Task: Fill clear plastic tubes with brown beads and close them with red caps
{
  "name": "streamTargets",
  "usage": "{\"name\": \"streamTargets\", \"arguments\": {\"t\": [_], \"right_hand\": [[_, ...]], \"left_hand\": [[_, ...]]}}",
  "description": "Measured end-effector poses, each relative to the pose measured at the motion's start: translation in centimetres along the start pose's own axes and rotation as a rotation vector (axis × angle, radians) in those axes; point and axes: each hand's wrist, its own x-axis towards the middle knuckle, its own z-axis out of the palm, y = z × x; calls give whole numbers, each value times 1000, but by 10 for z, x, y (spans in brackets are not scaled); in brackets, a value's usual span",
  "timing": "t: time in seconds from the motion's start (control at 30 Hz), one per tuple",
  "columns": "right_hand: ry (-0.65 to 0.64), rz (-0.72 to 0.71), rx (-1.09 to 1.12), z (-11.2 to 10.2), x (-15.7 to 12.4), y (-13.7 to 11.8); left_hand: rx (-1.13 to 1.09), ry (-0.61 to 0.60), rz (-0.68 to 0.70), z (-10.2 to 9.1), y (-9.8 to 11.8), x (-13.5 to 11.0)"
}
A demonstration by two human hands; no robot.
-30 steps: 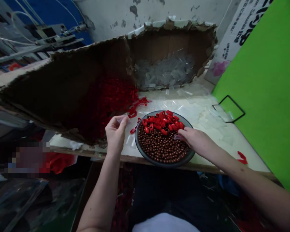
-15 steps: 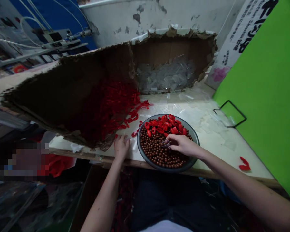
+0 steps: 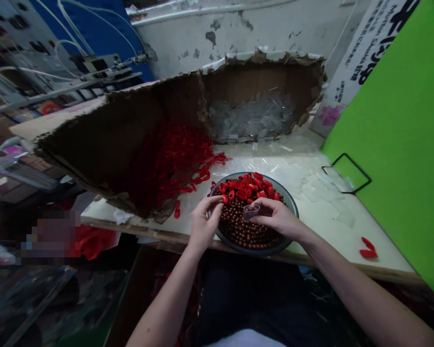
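A grey round bowl (image 3: 294, 208) holds a mass of small brown beads (image 3: 248, 236), with red plastic pieces (image 3: 248, 185) heaped at its far side. Over the beads, my right hand (image 3: 278, 217) pinches a small clear plastic sleeve (image 3: 251, 210) with a few brown beads inside. My left hand (image 3: 203, 222) is at the bowl's left rim, thumb and fingers curled toward each other. Its fingertips are right by a red piece lying on the beads. Whatever they may hold is hidden.
Behind the bowl stands a torn cardboard box (image 3: 94, 111), with red pieces (image 3: 173, 149) spilling from its left side and clear sleeves (image 3: 260, 115) at its right. A green panel (image 3: 394, 120) with a black wire handle (image 3: 350, 173) borders the right. One red piece (image 3: 369, 248) lies near the table's front edge.
My left hand has moved right, from the table beside the box to the bowl's rim. My right hand has tilted the sleeve up slightly out of the beads. The view has shifted a little.
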Motion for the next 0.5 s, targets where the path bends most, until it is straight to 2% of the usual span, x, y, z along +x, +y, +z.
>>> {"name": "streamTargets", "arguments": {"t": [0.07,0.13,0.2,0.3,0.4,0.5], "right_hand": [[31,-24,0,2,1,-2],[46,-44,0,4,1,-4],[47,-60,-12,3,1,-5],[45,-64,-88,-4,-2,-4],[62,-72,-429,-15,-7,-1],[171,-160,-794,-23,-12,-2]], "left_hand": [[-132,-178,-55,18,11,-5],[-251,-281,-115,31,14,-6],[-366,-304,-196,38,13,-4],[-524,-279,-334,40,11,0],[-646,-269,-427,35,15,3],[-727,-279,-452,28,24,7]]}}
